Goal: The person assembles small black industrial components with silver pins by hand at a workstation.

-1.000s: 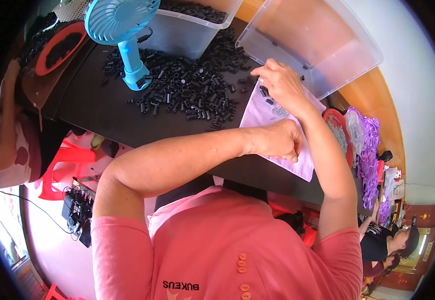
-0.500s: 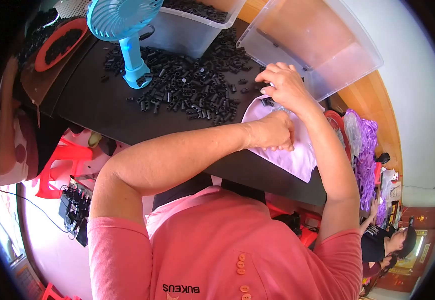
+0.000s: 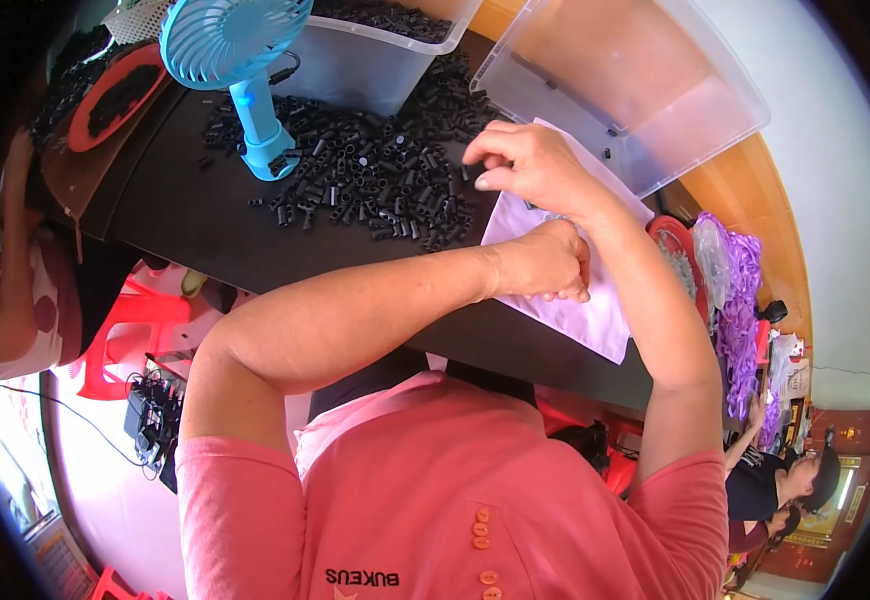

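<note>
My left hand is closed like a fist over a lilac cloth at the table's near right. A bit of something clear and shiny shows just beyond its knuckles; what the fingers grip is hidden. Farther off, my right hand hovers by the right edge of a pile of small black tube-shaped plastic pieces. Its thumb and forefinger are apart, the other fingers bent, and no piece shows between them.
A blue fan stands left of the pile. Behind are a clear bin of black pieces and a tilted clear bin with a few inside. A red tray lies far left, near another person's arm.
My right hand has moved left, from beside the tilted bin toward the black pile, and the cloth's far part now shows. My left hand stays in place.
</note>
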The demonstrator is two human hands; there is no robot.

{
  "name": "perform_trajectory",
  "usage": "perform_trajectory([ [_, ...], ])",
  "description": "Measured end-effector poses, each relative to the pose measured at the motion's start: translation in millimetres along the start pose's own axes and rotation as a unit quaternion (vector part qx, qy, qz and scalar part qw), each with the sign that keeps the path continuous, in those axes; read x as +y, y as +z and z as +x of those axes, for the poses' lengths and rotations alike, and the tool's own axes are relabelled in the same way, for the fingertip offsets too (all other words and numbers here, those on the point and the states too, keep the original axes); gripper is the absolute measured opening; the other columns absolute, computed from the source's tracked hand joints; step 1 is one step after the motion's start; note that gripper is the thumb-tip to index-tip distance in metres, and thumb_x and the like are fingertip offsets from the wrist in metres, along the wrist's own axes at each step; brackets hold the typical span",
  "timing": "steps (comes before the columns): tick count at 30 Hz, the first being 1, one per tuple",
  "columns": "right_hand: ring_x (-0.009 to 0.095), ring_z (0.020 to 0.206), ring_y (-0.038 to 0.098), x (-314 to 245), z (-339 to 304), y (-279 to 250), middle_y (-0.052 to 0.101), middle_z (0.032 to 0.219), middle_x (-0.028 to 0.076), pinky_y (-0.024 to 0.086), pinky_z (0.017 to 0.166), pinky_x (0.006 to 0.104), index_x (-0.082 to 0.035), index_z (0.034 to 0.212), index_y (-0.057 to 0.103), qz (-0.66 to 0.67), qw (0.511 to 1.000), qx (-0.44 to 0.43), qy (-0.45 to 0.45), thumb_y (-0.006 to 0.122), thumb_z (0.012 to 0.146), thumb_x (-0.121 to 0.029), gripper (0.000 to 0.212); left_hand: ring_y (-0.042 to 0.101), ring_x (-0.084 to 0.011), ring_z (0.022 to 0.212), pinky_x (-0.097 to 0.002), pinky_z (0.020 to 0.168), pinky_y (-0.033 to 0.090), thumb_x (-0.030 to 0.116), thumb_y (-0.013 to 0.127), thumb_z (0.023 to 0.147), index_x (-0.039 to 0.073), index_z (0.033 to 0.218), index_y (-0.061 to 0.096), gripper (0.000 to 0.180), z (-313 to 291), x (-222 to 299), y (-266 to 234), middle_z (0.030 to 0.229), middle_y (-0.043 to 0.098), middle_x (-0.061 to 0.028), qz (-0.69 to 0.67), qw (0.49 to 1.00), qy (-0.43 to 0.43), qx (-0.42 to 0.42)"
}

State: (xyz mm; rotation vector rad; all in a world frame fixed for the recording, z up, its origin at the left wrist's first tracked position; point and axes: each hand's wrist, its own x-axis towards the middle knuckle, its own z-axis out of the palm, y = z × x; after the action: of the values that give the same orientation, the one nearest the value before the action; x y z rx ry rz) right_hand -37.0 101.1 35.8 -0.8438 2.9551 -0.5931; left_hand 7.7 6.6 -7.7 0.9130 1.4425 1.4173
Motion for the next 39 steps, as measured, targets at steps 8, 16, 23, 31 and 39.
perform_trajectory([
  [8, 0.02, 0.067, 0.059, -2.3, 15.6, -1.2, 0.061, 0.077, 0.005, 0.046, 0.061, 0.0353, -0.006, 0.088, 0.065, -0.06, 0.998, 0.013, -0.011, 0.073, 0.07, -0.015, 0.022, 0.052, -0.0131, 0.051, -0.0281, 0.041, 0.039, 0.005, 0.072, 0.068, -0.003, 0.073, 0.064, 0.012, -0.4, 4.3, 1.3, 0.059, 0.056, -0.0048, -0.022, 1.0, 0.0, -0.009],
  [16, 0.024, 0.067, 0.061, -6.1, 29.3, 3.0, 0.063, 0.07, 0.007, 0.048, 0.063, 0.0369, -0.007, 0.091, 0.066, 0.0, 0.998, -0.044, 0.038, 0.072, 0.072, -0.017, 0.023, 0.054, -0.014, 0.054, -0.0309, 0.046, 0.042, 0.007, 0.074, 0.07, -0.002, 0.076, 0.066, 0.013, 3.8, -1.0, 2.9, 0.062, 0.058, -0.0055, 0.014, 1.0, 0.017, -0.002],
  [23, 0.011, 0.066, 0.055, 15.2, 15.1, -7.4, 0.061, 0.077, 0.005, 0.045, 0.063, 0.0262, 0.001, 0.09, 0.063, 0.037, 0.997, 0.043, 0.046, 0.066, 0.077, -0.004, 0.015, 0.058, -0.0153, 0.059, -0.03, 0.055, 0.048, 0.008, 0.073, 0.073, -0.003, 0.079, 0.067, 0.014, 5.1, -4.0, 2.6, 0.066, 0.062, -0.0071, 0.034, 0.999, 0.021, -0.013],
  [31, 0.02, 0.07, 0.062, 11.0, 7.6, -5.1, 0.064, 0.082, 0.008, 0.049, 0.066, 0.0319, -0.002, 0.091, 0.066, -0.011, 1.0, 0.021, 0.009, 0.064, 0.076, -0.004, 0.015, 0.061, -0.0172, 0.063, -0.0324, 0.058, 0.049, 0.01, 0.074, 0.073, -0.003, 0.081, 0.067, 0.016, 3.3, -2.7, 4.4, 0.069, 0.064, -0.0083, 0.076, 0.997, 0.028, 0.0],
  [39, 0.023, 0.072, 0.063, 6.6, 12.3, 5.3, 0.065, 0.086, 0.007, 0.05, 0.067, 0.0351, -0.005, 0.089, 0.066, -0.056, 0.998, -0.002, -0.005, 0.063, 0.075, -0.008, 0.015, 0.062, -0.0192, 0.065, -0.0341, 0.061, 0.05, 0.009, 0.075, 0.072, -0.003, 0.081, 0.069, 0.016, 2.9, 1.0, 5.7, 0.072, 0.066, -0.0105, 0.102, 0.994, 0.027, 0.007],
])
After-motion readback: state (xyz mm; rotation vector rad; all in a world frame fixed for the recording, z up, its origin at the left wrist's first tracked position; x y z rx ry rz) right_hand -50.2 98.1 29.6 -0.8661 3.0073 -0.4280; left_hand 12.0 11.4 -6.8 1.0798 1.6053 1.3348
